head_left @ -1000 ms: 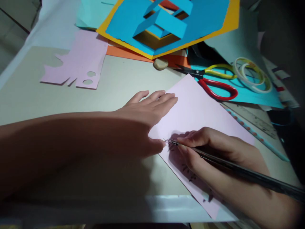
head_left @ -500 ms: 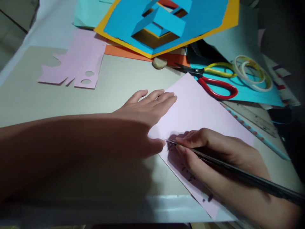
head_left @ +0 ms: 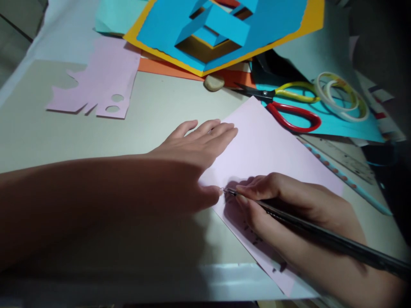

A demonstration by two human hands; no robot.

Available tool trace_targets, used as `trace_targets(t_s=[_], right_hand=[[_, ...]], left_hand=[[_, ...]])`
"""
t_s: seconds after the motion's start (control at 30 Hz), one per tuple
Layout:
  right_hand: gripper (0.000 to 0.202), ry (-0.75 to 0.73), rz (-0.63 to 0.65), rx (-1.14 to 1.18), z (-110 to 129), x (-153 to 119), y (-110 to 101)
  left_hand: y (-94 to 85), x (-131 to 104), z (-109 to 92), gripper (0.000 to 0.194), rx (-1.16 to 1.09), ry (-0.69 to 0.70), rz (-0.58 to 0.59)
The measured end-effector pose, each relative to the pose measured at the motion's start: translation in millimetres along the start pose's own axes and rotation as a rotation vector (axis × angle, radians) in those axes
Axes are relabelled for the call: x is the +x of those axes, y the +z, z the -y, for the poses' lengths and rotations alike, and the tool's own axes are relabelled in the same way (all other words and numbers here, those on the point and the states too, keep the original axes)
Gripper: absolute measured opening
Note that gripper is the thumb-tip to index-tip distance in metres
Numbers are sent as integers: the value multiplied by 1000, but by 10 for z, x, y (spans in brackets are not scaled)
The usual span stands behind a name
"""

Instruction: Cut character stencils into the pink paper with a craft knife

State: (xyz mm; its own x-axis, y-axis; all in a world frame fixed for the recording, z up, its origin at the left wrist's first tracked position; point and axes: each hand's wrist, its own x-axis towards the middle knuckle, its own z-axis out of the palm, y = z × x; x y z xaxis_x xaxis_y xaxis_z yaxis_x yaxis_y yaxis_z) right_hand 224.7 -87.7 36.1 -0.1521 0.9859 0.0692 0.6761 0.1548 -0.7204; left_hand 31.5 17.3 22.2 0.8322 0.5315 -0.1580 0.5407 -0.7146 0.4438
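A pale pink sheet of paper (head_left: 269, 145) lies slantwise on the table, with dark written marks along its lower left edge. My left hand (head_left: 199, 158) rests flat across the sheet's left edge, fingers stretched out and thumb apart, holding nothing. A black pen (head_left: 289, 220) with a metal tip is pinched in my right hand (head_left: 289, 201). Its tip touches the paper close to my left thumb. Part of the writing is hidden under my right hand and its shadow.
Scissors (head_left: 295, 107) with yellow and red handles lie beyond the sheet, near tape rolls (head_left: 342, 98). A stone (head_left: 214, 82) sits before a blue-and-yellow pop-up card (head_left: 276, 25). Cut pink paper (head_left: 105, 77) lies left. A clear ruler (head_left: 343, 156) and a blue strip (head_left: 349, 182) flank the sheet's right.
The pen tip has shifted very slightly left, nearer my left thumb. My left hand stays in place on the paper; the view has moved a little.
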Motion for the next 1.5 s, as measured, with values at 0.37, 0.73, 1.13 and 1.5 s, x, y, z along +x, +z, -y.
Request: trace_targets(t_s=[0.37, 0.73, 1.13, 1.5], right_hand=[[17, -163, -80, -139, -69, -24, 73], [25, -155, -69, -148, -30, -22, 32], [14, -84, -123, -96, -105, -66, 93], [10, -1, -89, -39, -57, -102, 72]], left_hand=[[19, 5, 2, 88, 12, -13, -15], [-14, -15, -98, 92, 0, -48, -10], [-16, -50, -87, 85, 15, -20, -16], [16, -33, -55, 84, 31, -24, -17]])
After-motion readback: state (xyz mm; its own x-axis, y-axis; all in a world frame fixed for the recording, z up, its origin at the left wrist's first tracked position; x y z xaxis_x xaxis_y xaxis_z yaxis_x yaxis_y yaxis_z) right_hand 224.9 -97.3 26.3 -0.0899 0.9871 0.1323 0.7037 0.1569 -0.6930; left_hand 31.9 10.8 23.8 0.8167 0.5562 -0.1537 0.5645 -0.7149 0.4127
